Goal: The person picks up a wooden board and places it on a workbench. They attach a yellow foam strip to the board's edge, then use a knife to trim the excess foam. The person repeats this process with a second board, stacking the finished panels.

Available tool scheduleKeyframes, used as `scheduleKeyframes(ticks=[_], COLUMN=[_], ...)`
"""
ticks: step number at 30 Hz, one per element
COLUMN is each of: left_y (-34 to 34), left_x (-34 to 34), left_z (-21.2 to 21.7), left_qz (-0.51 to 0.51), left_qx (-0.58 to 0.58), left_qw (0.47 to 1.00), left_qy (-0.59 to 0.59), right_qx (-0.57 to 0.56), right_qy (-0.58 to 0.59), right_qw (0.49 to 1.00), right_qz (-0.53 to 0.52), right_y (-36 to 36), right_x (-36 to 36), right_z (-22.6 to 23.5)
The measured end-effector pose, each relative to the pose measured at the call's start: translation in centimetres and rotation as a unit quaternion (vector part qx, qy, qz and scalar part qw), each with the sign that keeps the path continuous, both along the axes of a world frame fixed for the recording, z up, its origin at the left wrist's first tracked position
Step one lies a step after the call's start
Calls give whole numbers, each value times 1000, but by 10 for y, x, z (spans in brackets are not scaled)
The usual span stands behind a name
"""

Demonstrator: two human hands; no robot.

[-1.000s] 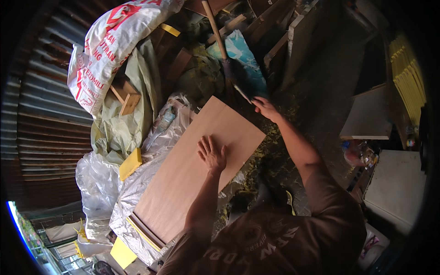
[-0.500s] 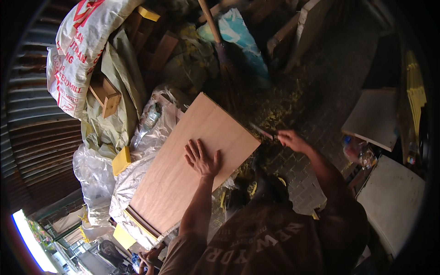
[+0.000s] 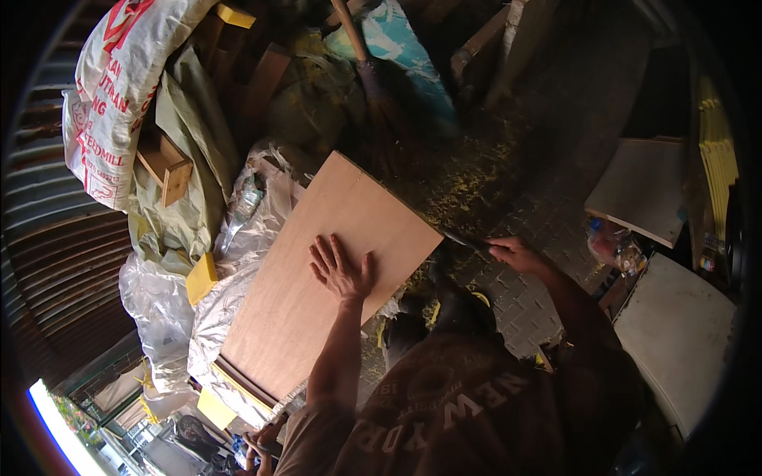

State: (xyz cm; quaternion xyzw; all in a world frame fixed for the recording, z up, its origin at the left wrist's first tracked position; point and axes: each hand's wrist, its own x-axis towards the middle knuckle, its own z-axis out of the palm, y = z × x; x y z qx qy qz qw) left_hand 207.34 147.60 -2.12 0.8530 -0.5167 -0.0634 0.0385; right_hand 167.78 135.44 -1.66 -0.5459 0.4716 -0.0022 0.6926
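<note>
A flat, light-brown wooden board (image 3: 278, 317) slants across the middle, resting on crumpled clear plastic sheeting. My left hand (image 3: 343, 270) lies flat on its face with the fingers spread. To the right of the board, my right hand (image 3: 517, 255) is closed around the handle of a knife (image 3: 463, 239). Its narrow blade points left, with the tip at or very near the board's right corner; whether it touches cannot be made out.
A printed white sack (image 3: 119, 95) and a small wooden box (image 3: 165, 168) lie at upper left. A broom (image 3: 367, 67) stands beyond the board. Shavings (image 3: 468, 182) litter the paved floor. Pale panels (image 3: 675, 333) lean at right. Several yellow blocks (image 3: 202, 278) lie by the plastic.
My right hand has come slightly lower, and the knife has turned and moved to the board's right corner. My left hand stays flat on the board. The whole view has shifted a little.
</note>
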Motion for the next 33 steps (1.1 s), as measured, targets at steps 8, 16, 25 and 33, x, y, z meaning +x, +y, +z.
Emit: scheduleKeyframes(ticks=[8, 16, 25, 33], left_y=[-10, -1, -14, -3], left_x=[1, 2, 3, -2], left_z=[-5, -4, -3, -3], left_qz=[-24, -11, -37, -12], left_qx=[11, -9, -3, -10], left_qw=[1000, 1000, 999, 1000], left_qy=[-9, -5, -28, -6], right_qx=[-201, -78, -281, -73], right_qy=[-121, -20, -118, 65], right_qw=[968, 997, 949, 993], right_qz=[-88, 6, -80, 68], right_y=[-102, 16, -146, -5], right_x=[183, -41, 239, -23], right_z=[-36, -8, -56, -3])
